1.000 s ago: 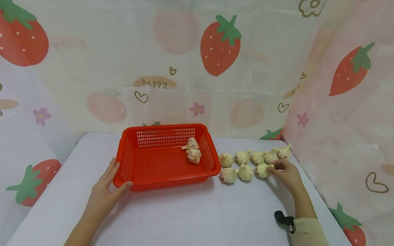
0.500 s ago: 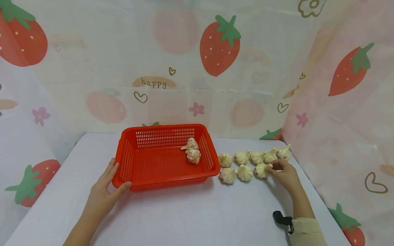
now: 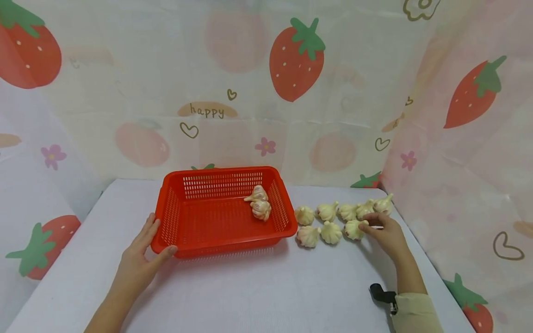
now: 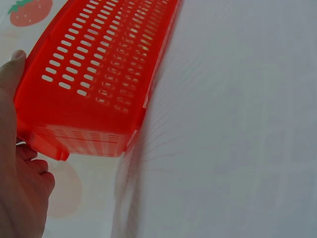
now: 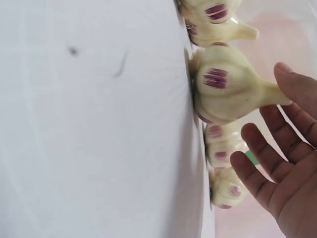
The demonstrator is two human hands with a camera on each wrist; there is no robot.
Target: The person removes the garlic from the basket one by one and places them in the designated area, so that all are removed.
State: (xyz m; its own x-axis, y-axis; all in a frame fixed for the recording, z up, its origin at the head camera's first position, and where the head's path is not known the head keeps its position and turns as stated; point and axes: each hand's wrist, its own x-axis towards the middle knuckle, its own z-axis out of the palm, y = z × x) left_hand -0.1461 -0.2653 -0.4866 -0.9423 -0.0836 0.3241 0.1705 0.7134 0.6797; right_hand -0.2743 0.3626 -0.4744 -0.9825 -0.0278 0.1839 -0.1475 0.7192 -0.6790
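Observation:
A red plastic basket (image 3: 220, 243) stands on the table with two garlic bulbs (image 3: 261, 210) inside, near its right end. My left hand (image 3: 137, 259) grips the basket's near left corner; in the left wrist view the thumb lies at the rim and the other fingers curl below it. Right of the basket, several pale garlic bulbs (image 3: 308, 236) lie in two rows. At the right end of the front row, my right hand (image 3: 387, 236) pinches the stem of a garlic bulb (image 5: 225, 84) between thumb and fingers. That bulb rests on the table; the remaining fingers are spread.
The white-covered table (image 3: 258, 286) ends at a strawberry-print curtain (image 3: 250, 92) behind, with more of it along both sides. A black device (image 3: 383, 296) sits at the right wrist, beside the sleeve. The back row of garlic lies just beyond the right hand.

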